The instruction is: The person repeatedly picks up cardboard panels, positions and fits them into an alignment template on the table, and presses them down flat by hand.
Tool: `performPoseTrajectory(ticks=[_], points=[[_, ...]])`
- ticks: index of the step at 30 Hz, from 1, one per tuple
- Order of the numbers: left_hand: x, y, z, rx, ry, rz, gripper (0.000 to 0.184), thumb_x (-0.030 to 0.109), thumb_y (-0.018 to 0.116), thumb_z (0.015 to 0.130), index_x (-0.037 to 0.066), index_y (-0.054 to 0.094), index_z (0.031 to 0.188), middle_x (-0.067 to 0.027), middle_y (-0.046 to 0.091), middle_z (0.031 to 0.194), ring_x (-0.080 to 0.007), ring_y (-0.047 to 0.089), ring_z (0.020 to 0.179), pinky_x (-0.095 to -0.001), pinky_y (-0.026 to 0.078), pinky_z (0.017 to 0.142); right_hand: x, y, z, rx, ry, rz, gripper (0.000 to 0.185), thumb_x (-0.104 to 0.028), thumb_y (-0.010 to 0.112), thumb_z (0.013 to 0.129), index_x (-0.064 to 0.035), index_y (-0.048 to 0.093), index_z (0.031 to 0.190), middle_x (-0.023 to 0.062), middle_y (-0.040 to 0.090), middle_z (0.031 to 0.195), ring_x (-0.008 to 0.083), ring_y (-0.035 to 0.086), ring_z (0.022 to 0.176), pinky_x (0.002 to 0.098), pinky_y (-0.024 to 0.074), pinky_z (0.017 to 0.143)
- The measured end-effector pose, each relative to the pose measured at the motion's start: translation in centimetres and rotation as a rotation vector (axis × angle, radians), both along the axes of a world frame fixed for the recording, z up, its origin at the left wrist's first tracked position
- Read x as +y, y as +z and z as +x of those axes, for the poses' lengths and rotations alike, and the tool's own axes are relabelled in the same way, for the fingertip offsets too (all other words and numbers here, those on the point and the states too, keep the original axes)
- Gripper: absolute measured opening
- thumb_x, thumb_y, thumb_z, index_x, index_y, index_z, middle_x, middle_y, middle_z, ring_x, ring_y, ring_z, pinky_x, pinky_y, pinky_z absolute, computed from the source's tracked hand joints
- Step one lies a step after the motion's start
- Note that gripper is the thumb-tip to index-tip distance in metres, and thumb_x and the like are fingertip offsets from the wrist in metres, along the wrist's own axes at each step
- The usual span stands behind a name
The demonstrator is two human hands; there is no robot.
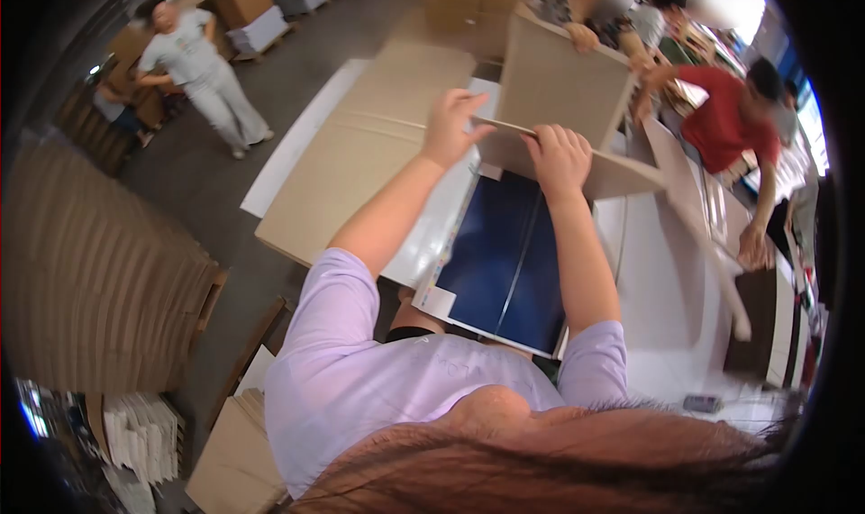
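My right hand (563,158) is closed over the upper edge of a brown cardboard sheet (622,177), which is tilted up in front of me. My left hand (453,128) is at the sheet's left corner, thumb and fingers apart on either side of the edge; firm contact there cannot be made out. Beneath my arms lies a dark blue printed sheet (491,253) with a white border and small colour marks along its left side. The cardboard covers the far end of this printed sheet.
Brown cardboard (360,163) lies flat at left, over white sheets. A co-worker in red (734,122) leans over boards at right; another person's hand holds an upright cardboard panel (563,81). A person (203,72) stands far left. Tall cardboard stacks (99,271) stand at left.
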State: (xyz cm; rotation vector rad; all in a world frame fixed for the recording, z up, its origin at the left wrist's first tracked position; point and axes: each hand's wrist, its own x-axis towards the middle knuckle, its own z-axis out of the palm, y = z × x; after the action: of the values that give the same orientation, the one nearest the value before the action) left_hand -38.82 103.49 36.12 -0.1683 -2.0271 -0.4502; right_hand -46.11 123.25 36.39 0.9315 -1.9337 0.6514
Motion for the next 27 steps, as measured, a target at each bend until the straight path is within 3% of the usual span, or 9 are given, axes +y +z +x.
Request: performPoseTrajectory(ticks=[3,10,14,17,20,21,23,26,27], points=[[0.4,1.3,-0.6,-0.05,-0.086,-0.418,0.024,0.02,0.075,0.068,0.015,0.068,0.09,-0.0025,0.06,0.082,-0.0224,0.056,0.087,-0.0388,0.044,0.075,-0.1,0.0,-0.1,-0.037,-0.003,0.067,0.015,-0.032,0.068,0.077,-0.0192,0.061,0.082,-0.0053,0.063,0.08,0.0166,0.06,0.081,0.0341,0.0429,0.075],[-1.4,1.5,-1.2,-0.222,0.037,-0.338,0.02,0.037,0.073,0.07,0.019,0.068,0.077,0.0051,0.062,0.075,-0.0218,0.055,0.083,-0.0349,0.04,0.068,5.2,-2.6,-3.0,0.268,0.11,0.109,0.04,-0.015,0.066,0.084,-0.015,0.057,0.123,-0.0002,0.058,0.125,0.0154,0.052,0.121,0.0363,0.0373,0.101],[0.4,3.9,0.1,-0.545,0.186,-0.315,0.022,0.039,0.074,0.071,0.018,0.069,0.075,0.0036,0.063,0.084,-0.0215,0.055,0.088,-0.0356,0.041,0.072,8.1,-4.2,-4.8,0.289,-0.002,0.051,0.033,-0.02,0.067,0.084,-0.0188,0.061,0.117,-0.0031,0.061,0.117,0.0135,0.056,0.114,0.0346,0.0344,0.101],[1.4,3.7,-0.8,-0.075,0.357,-0.462,0.024,0.044,0.07,0.073,0.021,0.069,0.081,0.0031,0.062,0.089,-0.0206,0.056,0.088,-0.0417,0.04,0.079,7.5,-2.5,-3.4,0.123,0.014,-0.004,0.032,-0.021,0.067,0.083,-0.0173,0.062,0.115,-0.0027,0.063,0.112,0.0148,0.058,0.109,0.0327,0.0385,0.095],[7.4,4.0,-3.4,0.028,-0.045,-0.47,0.02,0.036,0.068,0.074,0.018,0.068,0.083,-0.001,0.061,0.091,-0.0216,0.056,0.088,-0.041,0.042,0.075,7.0,-0.6,-3.3,-0.25,-0.094,0.269,0.033,-0.022,0.069,0.081,-0.0159,0.062,0.113,-0.0016,0.064,0.108,0.0163,0.059,0.104,0.0308,0.0412,0.088],[9.1,3.0,-3.9,-0.115,-0.089,-0.534,0.022,0.024,0.072,0.071,0.016,0.066,0.092,-0.0013,0.059,0.095,-0.0225,0.056,0.093,-0.0375,0.043,0.077,7.2,-0.1,-3.2,-0.282,-0.088,0.286,0.033,-0.021,0.068,0.081,-0.0157,0.062,0.113,-0.0014,0.064,0.108,0.0163,0.059,0.104,0.0304,0.0415,0.088],[11.2,1.9,-5.1,-0.199,-0.113,-0.399,0.014,0.022,0.07,0.073,0.018,0.066,0.085,-0.0014,0.058,0.087,-0.0221,0.057,0.087,-0.0368,0.044,0.074,7.9,0.6,-3.2,-0.343,-0.082,0.32,0.033,-0.019,0.068,0.08,-0.0154,0.062,0.112,-0.0009,0.064,0.109,0.0163,0.06,0.104,0.0295,0.0421,0.088],[9.9,1.1,-6.6,-0.117,-0.167,-0.362,0.01,0.023,0.07,0.074,0.018,0.066,0.081,-0.0015,0.058,0.081,-0.0224,0.058,0.082,-0.0363,0.044,0.073,10.4,-0.5,-4.5,0.163,0.143,0.195,0.032,-0.017,0.067,0.082,-0.017,0.062,0.113,-0.0017,0.064,0.11,0.015,0.06,0.105,0.0319,0.0418,0.092],[9.9,1.4,-6.7,-0.125,-0.158,-0.381,0.009,0.023,0.07,0.074,0.018,0.066,0.08,-0.0014,0.058,0.08,-0.0227,0.058,0.082,-0.0364,0.044,0.072,11.6,-1.5,-5.5,0.201,0.081,0.151,0.032,-0.016,0.067,0.082,-0.0174,0.062,0.114,-0.0019,0.064,0.11,0.0145,0.06,0.106,0.0329,0.0414,0.093]])
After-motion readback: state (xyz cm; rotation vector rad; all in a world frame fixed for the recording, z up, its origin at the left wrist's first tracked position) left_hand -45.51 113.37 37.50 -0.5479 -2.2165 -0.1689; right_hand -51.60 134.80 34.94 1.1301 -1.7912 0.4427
